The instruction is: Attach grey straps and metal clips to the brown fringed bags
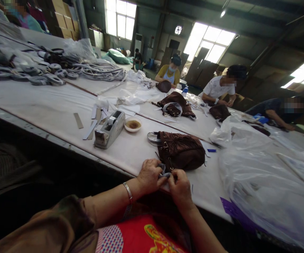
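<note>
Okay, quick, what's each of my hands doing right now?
Left hand: closed, pinching a grey strip.
Right hand: closed, fingertips pinching what looks like the same strip.

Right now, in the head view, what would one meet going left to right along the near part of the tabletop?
Loose flat strip → tape dispenser → round dish → brown bag → clear plastic sheeting.

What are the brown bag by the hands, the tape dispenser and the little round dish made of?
Brown bag: probably leather or imitation leather, judging by its soft sheen and gathered creases.
Tape dispenser: grey with a scuffed, dull finish; painted metal or hard plastic, I can't tell.
Round dish: perhaps plastic or ceramic, given its smooth, pale rim.
</note>
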Demonstrator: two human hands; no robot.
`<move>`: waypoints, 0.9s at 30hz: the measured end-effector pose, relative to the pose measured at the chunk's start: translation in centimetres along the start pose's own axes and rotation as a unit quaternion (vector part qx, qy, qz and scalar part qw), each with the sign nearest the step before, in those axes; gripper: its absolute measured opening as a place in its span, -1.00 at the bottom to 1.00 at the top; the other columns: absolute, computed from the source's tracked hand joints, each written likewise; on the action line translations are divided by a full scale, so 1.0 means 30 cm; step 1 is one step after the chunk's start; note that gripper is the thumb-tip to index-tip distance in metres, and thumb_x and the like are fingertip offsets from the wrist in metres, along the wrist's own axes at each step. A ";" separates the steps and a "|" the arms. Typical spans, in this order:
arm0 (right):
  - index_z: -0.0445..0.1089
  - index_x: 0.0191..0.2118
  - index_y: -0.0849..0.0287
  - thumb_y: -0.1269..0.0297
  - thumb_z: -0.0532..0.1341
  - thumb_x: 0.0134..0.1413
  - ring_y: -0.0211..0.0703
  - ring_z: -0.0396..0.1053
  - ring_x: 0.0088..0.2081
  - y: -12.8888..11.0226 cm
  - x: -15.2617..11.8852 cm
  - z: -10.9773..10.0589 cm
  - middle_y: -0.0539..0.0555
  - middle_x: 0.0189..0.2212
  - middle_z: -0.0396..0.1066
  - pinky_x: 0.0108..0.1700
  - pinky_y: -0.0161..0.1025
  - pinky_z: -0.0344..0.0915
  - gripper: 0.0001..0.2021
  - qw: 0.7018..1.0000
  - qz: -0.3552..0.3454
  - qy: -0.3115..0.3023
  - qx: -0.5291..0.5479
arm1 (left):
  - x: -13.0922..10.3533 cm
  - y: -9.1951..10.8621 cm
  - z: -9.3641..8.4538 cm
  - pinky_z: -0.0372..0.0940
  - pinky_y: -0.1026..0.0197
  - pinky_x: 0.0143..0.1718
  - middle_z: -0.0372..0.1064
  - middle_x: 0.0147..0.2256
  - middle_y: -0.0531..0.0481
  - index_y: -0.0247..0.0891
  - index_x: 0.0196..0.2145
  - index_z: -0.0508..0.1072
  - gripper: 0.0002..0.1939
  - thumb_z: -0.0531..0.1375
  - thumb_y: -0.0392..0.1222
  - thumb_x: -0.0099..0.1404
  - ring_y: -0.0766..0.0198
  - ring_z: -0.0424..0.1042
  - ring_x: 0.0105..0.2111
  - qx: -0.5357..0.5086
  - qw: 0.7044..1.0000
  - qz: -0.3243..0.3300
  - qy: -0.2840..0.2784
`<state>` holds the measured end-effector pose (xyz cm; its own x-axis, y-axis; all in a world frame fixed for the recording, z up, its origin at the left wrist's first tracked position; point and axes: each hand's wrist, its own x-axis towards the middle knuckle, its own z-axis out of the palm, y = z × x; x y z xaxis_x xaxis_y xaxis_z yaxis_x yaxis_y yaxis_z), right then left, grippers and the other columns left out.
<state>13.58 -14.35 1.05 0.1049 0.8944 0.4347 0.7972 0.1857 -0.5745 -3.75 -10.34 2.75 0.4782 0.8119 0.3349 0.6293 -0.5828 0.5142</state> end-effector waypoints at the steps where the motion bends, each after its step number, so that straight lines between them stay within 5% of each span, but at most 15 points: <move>1: 0.26 -0.36 0.17 0.39 0.12 0.13 -0.09 0.29 -0.27 -0.001 0.001 -0.003 0.09 -0.35 0.31 -0.17 -0.16 0.26 -0.95 1.000 -0.003 -0.005 -0.005 | 0.002 0.002 0.001 0.21 -0.08 0.09 0.39 -0.02 -0.20 -0.28 -0.33 0.57 -0.77 0.27 -0.05 0.24 0.01 0.33 -0.01 -0.001 1.000 -0.003 0.000; 5: 0.28 -0.31 0.19 0.41 0.09 0.18 -0.09 0.28 -0.24 -0.010 0.018 -0.038 0.11 -0.32 0.30 -0.15 -0.15 0.25 -0.94 0.997 -0.048 -0.050 -0.046 | 0.006 -0.003 0.001 0.17 -0.10 0.13 0.38 0.02 -0.15 -0.24 -0.38 0.59 -0.83 0.30 -0.09 0.22 0.01 0.30 0.04 -0.006 1.000 -0.004 -0.010; 8: 0.34 -0.02 0.22 0.41 0.12 0.20 -0.04 0.27 -0.08 -0.020 0.050 -0.087 0.19 -0.10 0.29 -0.04 -0.13 0.22 -0.76 0.981 -0.129 -0.120 -0.080 | 0.006 -0.012 0.000 0.14 -0.13 0.16 0.38 0.04 -0.13 -0.21 -0.34 0.60 -0.86 0.28 -0.12 0.24 0.00 0.27 0.09 -0.005 1.000 0.003 -0.016; 11: 0.27 0.20 0.02 0.38 0.17 0.22 -0.04 0.26 -0.06 -0.039 0.098 -0.127 0.15 -0.05 0.28 -0.05 -0.15 0.17 -0.56 0.941 -0.201 -0.232 -0.141 | 0.007 -0.020 -0.002 0.13 -0.17 0.17 0.37 0.07 -0.14 -0.19 -0.23 0.60 -0.83 0.26 -0.12 0.27 -0.02 0.25 0.12 0.001 1.000 0.008 -0.021; 14: 0.36 0.12 -0.07 0.29 0.14 0.28 -0.11 0.28 -0.19 -0.061 0.150 -0.141 0.09 -0.19 0.31 -0.15 -0.18 0.13 -0.67 0.904 -0.212 -0.306 -0.209 | 0.011 -0.028 -0.010 0.11 -0.19 0.18 0.35 0.09 -0.13 -0.19 -0.22 0.60 -0.82 0.28 -0.12 0.25 -0.04 0.23 0.15 0.019 0.999 0.020 -0.043; 19: 0.48 -0.20 0.08 0.27 0.16 0.27 -0.20 0.27 -0.29 -0.089 0.210 -0.131 0.06 -0.28 0.31 -0.23 -0.24 0.10 -0.85 0.874 -0.201 -0.372 -0.241 | 0.002 -0.057 -0.039 0.12 -0.17 0.21 0.34 0.10 -0.17 -0.22 -0.18 0.59 -0.73 0.26 -0.02 0.26 -0.06 0.22 0.16 0.035 0.997 0.035 -0.063; 27: 0.52 -0.28 0.09 0.19 0.21 0.23 -0.18 0.31 -0.29 -0.097 0.221 -0.115 0.05 -0.33 0.35 -0.25 -0.24 0.11 -0.83 0.883 -0.187 -0.372 -0.218 | -0.016 -0.060 -0.076 0.07 -0.15 0.27 0.23 0.18 -0.27 -0.27 -0.06 0.53 -0.50 0.34 0.10 0.13 -0.16 0.13 0.23 0.032 0.997 0.028 -0.058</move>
<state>14.01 -10.36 7.99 -0.5045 0.8533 -0.1317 0.8632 0.4959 -0.0945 -6.51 -9.60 3.46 0.5798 0.7702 0.2658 0.6348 -0.6315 0.4452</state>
